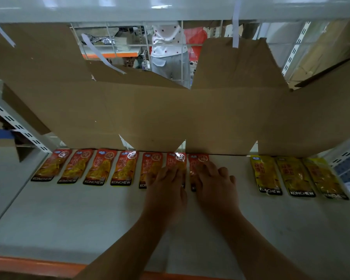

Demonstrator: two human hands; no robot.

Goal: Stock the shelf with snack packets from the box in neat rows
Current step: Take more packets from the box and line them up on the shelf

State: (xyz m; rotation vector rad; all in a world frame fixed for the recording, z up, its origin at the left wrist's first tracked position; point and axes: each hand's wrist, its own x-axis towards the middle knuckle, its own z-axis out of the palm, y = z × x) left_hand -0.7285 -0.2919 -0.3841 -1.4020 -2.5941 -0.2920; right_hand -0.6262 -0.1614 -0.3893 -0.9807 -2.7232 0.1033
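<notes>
Several red snack packets lie flat in a row along the back of the white shelf. Three yellow snack packets lie in the same row at the right, with a gap between the two groups. My left hand rests flat on the sixth red packet, fingers straight. My right hand presses flat on the last red packet at the row's right end. The box of packets is not in view.
A flattened brown cardboard sheet stands against the wire back of the shelf. An upper shelf hangs overhead. Slotted uprights flank both sides. An orange front rail runs along the near edge. A person stands behind the wire grid.
</notes>
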